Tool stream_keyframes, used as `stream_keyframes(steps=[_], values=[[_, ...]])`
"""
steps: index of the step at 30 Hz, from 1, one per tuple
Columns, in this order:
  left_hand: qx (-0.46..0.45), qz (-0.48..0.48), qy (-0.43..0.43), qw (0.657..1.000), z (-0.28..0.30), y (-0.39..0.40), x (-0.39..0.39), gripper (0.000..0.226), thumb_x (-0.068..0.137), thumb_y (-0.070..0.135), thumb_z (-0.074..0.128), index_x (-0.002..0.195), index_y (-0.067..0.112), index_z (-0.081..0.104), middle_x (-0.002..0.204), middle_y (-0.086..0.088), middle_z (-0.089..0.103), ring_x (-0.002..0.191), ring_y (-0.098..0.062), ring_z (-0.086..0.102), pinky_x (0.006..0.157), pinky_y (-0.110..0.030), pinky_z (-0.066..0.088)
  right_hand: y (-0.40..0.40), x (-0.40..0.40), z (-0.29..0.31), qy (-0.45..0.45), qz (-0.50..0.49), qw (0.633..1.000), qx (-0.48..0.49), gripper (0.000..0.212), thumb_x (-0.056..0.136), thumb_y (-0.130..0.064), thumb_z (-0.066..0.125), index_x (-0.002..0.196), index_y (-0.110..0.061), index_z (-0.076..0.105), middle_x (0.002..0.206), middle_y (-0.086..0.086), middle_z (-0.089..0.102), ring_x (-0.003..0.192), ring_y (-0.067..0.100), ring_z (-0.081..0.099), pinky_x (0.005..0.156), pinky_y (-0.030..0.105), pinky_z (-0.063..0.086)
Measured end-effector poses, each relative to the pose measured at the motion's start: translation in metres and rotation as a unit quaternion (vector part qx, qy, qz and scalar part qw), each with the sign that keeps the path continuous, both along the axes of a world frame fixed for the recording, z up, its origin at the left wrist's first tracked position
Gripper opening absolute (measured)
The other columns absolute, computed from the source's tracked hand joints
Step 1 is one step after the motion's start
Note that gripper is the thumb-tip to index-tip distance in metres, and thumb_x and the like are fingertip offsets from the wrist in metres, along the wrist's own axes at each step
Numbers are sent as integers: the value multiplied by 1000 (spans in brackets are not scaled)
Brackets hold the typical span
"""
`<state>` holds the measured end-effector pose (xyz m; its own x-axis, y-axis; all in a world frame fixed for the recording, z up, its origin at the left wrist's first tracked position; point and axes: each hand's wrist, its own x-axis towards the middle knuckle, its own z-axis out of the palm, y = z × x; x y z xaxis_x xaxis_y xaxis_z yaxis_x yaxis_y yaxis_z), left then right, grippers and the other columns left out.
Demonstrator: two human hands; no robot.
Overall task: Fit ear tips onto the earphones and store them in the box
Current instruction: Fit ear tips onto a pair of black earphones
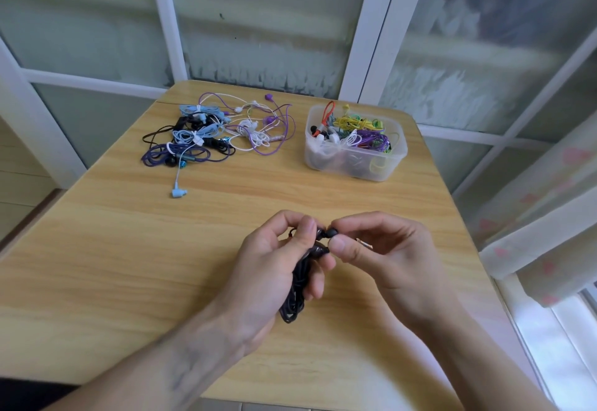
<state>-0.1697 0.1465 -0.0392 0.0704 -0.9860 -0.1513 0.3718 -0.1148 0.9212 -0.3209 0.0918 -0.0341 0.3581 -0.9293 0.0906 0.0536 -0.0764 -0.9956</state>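
A black wired earphone set (298, 284) hangs as a bunched coil of dark cable, its loops dangling just above the wooden table (135, 249), with a dark earbud at the top end. The left hand (274, 258) has its fingers curled round the coil, thumb and forefinger pinching the cable just below the bud. The right hand (378, 249) meets it from the other side, thumb and forefinger closed narrowly on a small black ear tip (332, 233) that sits right against the bud; whether the tip is already seated on the nozzle cannot be told. Both hands hover over the near middle of the table, close to the person. Farther back on the left lies a loose pile of tangled earphones (213, 132) in light blue, purple, white and black, one light blue earbud (178, 192) trailing out toward the hands on its thin cable. At the back right stands a translucent plastic box (355, 165), open on top and already heaped with coloured earphones, set near the table's right edge. A broad stretch of bare tabletop lies between the hands and both the pile and the box. Frosted window panels in white frames (368, 29) rise behind the table, and a pale curtain (549, 210) hangs just off its right edge.
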Motion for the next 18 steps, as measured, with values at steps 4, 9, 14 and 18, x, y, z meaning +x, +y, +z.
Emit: stream_keyframes(steps=[4,9,14,18], values=[[-11,-1,5,1000,-1,0,0,18,89,31,53,88,15,59,68,-11,61,47,-18,48,47,-26,35,-3,0,-3,-25,30,999,22,21,66,-12,83,86,-9,77,77,16,73,75,31,69,82,47,56],[-25,14,-13,999,-3,0,0,21,89,30,52,90,10,57,68,-12,61,47,-19,47,46,-26,35,-5,-6,1,-23,71,996,51,24,68,-13,78,90,-3,77,77,19,73,75,27,70,79,35,56],[-39,15,-30,999,-4,0,-2,19,91,27,52,89,9,58,68,-14,62,45,-19,46,44,-23,37,-6,-9,3,9,71,997,9,16,73,-13,75,86,-3,75,75,19,73,69,26,69,72,35,57],[-28,6,-31,999,-4,0,-3,18,92,26,51,88,11,57,69,-13,62,45,-18,45,43,-23,36,-6,-11,0,23,56,998,-12,15,71,-13,76,85,-6,76,76,18,74,70,27,71,74,37,59]])
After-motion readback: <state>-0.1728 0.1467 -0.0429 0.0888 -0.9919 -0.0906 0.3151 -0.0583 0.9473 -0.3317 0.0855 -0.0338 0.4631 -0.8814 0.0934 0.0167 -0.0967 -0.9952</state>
